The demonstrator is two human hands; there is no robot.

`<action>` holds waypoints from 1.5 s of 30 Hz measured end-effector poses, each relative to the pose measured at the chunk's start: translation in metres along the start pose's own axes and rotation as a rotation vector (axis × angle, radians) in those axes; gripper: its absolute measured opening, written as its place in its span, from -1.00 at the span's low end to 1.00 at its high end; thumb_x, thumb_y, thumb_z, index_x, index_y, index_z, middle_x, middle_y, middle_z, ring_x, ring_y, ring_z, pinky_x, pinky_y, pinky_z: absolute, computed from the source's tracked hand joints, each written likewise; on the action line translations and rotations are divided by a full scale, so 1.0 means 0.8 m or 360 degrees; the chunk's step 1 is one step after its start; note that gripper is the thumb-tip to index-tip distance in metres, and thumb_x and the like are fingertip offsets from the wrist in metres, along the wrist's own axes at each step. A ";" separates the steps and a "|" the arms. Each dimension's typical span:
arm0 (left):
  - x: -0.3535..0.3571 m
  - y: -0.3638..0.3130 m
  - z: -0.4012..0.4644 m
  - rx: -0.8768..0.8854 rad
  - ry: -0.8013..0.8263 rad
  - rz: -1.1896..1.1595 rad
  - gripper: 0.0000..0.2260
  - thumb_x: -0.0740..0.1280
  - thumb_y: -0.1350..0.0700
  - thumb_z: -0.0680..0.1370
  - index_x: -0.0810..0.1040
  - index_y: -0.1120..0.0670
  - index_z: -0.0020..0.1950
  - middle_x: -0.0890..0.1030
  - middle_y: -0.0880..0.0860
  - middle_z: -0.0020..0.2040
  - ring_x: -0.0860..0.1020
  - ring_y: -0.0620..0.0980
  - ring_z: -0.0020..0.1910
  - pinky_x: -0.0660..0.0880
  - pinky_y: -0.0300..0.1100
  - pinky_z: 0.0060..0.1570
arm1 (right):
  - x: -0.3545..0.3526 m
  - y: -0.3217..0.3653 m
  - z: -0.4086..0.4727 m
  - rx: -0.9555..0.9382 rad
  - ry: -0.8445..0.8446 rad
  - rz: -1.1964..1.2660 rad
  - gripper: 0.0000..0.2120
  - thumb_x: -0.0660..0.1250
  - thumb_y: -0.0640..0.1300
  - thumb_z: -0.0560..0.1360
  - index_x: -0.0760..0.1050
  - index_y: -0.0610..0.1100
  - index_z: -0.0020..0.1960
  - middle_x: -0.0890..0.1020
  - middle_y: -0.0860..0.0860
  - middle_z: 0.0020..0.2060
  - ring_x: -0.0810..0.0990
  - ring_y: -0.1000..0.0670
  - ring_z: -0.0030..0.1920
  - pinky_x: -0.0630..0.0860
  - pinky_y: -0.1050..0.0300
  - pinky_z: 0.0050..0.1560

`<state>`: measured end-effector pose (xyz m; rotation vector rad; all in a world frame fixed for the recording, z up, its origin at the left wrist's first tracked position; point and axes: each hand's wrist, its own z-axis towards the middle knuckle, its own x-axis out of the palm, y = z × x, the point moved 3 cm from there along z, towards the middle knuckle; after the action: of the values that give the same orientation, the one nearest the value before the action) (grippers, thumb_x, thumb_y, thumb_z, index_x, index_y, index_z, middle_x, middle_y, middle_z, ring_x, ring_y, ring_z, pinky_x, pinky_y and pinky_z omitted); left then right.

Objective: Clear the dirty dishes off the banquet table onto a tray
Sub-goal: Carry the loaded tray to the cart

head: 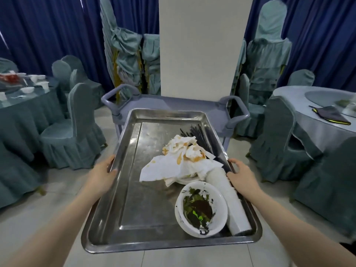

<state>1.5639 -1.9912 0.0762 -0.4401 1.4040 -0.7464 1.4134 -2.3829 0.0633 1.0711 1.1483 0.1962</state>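
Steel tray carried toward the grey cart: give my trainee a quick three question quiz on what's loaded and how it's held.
1. True or false: both hands grip the long rims of the rectangular steel tray.
2. Which item lies against the tray's right rim, nearest the right hand? A) white bowl with dark green leftovers B) stack of white plastic cups lying on its side C) stained white paper napkins
3. What dark utensils lie beyond the napkins?

Key: 1 true, left hand too. 2 B. 3 black chopsticks.
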 end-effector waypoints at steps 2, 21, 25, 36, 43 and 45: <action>0.030 -0.010 0.062 0.0008 0.0006 0.0021 -0.56 0.25 0.25 0.55 0.40 -0.02 0.41 0.61 0.10 0.18 0.52 0.03 -0.05 0.36 -0.23 -0.22 | 0.009 -0.001 0.070 0.0003 0.0007 -0.0010 -0.54 0.25 -0.22 0.47 0.37 0.01 0.35 0.64 0.01 -0.03 0.60 0.11 -0.33 0.41 0.25 -0.40; 0.191 0.023 0.481 -0.0428 -0.0201 0.0082 -0.60 0.27 0.20 0.56 0.39 0.05 0.40 0.57 0.10 0.23 0.53 0.13 0.15 0.36 -0.12 -0.04 | 0.186 0.063 0.626 -0.0242 0.0396 -0.0179 -0.56 0.23 -0.21 0.47 0.40 0.04 0.33 0.57 0.03 0.11 0.50 0.05 -0.11 0.37 0.18 -0.06; 0.207 0.036 0.534 -0.0501 -0.0220 0.0059 -0.57 0.27 0.20 0.56 0.35 0.05 0.43 0.56 0.11 0.25 0.55 0.09 0.09 0.41 -0.11 -0.06 | 0.216 0.078 0.697 -0.0233 0.0460 -0.0191 -0.54 0.22 -0.21 0.47 0.38 0.03 0.35 0.56 0.01 0.16 0.51 0.06 -0.08 0.37 0.17 -0.01; 0.264 0.042 0.558 -0.0701 -0.0396 0.0130 -0.63 0.23 0.12 0.55 0.38 -0.11 0.36 0.61 0.00 0.06 0.56 0.09 -0.01 0.36 -0.13 -0.16 | 0.278 0.072 0.813 -0.0323 0.0762 -0.0353 -0.57 0.17 -0.20 0.53 0.26 0.03 0.38 0.51 -0.05 0.02 0.51 0.01 -0.18 0.38 0.16 -0.25; 0.305 0.019 0.551 -0.0921 -0.0422 0.0247 -0.60 0.24 0.09 0.56 0.29 -0.06 0.40 0.63 0.10 0.02 0.44 -0.04 -0.27 0.34 -0.16 -0.33 | 0.283 0.053 0.878 -0.0426 0.0889 -0.0363 -0.53 0.20 -0.19 0.52 0.23 0.05 0.40 0.53 -0.07 0.08 0.50 0.02 -0.17 0.38 0.15 -0.12; 0.311 0.008 0.550 -0.0923 -0.0355 0.0330 -0.56 0.27 0.06 0.56 0.28 -0.03 0.43 0.63 0.11 -0.03 0.38 -0.12 -0.36 0.27 -0.26 -0.43 | 0.280 0.049 0.894 -0.0449 0.0933 -0.0429 -0.52 0.20 -0.18 0.52 0.22 0.06 0.40 0.56 -0.09 0.03 0.49 0.07 -0.23 0.38 0.14 -0.20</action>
<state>1.9952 -2.2251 -0.0444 -0.7865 1.4142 -0.1029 2.1086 -2.6423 -0.0472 0.6083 1.7170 0.4646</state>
